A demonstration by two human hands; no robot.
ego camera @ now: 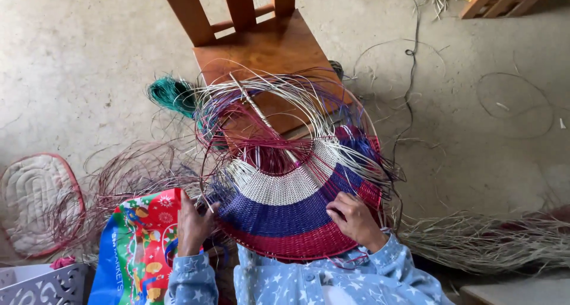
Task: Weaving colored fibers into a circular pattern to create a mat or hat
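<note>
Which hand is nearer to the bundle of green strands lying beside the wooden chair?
The left hand. It grips the woven piece's left edge, below the bundle of green strands. The right hand rests on the weave's right side, farther away.

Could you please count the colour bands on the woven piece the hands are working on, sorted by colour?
On the half-round woven cane piece, held by the left hand and right hand:
Red bands: 1
Blue-purple bands: 1
White bands: 1
Total: 3 bands
</note>
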